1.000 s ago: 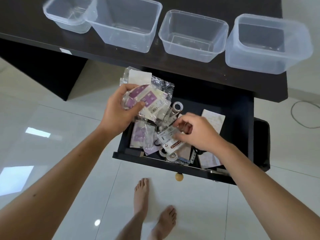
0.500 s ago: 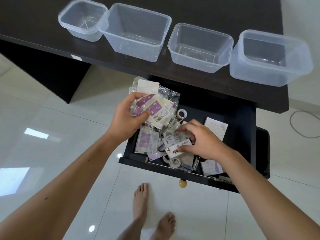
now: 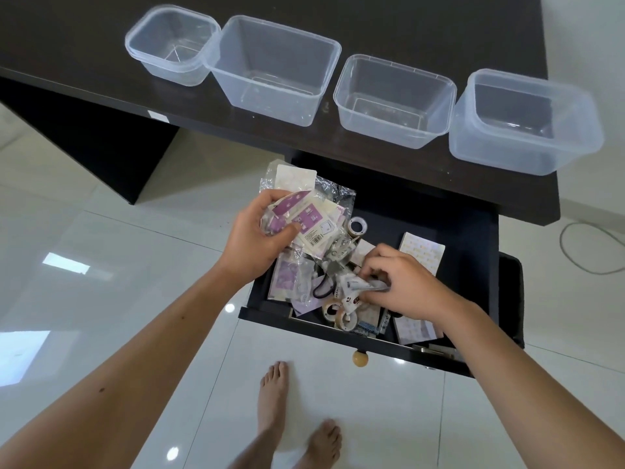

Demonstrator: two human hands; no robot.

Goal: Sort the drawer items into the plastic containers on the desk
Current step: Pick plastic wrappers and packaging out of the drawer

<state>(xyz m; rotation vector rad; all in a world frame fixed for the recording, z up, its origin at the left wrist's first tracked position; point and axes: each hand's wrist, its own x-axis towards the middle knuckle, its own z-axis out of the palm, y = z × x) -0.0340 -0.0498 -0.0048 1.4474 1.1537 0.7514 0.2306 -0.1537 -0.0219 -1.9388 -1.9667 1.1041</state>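
Observation:
The black drawer [image 3: 473, 231] stands pulled out under the dark desk [image 3: 84, 45]. My left hand [image 3: 252, 238] grips a bundle of clear packets with purple and white cards [image 3: 304, 221] above the drawer's left side. My right hand [image 3: 402, 282] pinches a small crumpled white packet [image 3: 355, 287] over the clutter in the drawer. Several tape rolls [image 3: 338, 313] lie near the drawer front, another roll [image 3: 356, 227] further back. Several clear plastic containers line the desk edge: a small one [image 3: 169, 42], a large one [image 3: 274, 69], a third [image 3: 392, 96] and a fourth [image 3: 527, 123]. All look empty.
A sheet of stickers [image 3: 421, 255] lies at the drawer's right. A wooden knob [image 3: 359, 357] sticks out of the drawer front. My bare feet [image 3: 297, 424] stand on the glossy white tile floor. A cable [image 3: 588, 252] loops on the floor at the right.
My right hand has closed over the white packet and crumpled it up from the pile. My left hand keeps the same bundle. The view has tilted, showing more of the desk.

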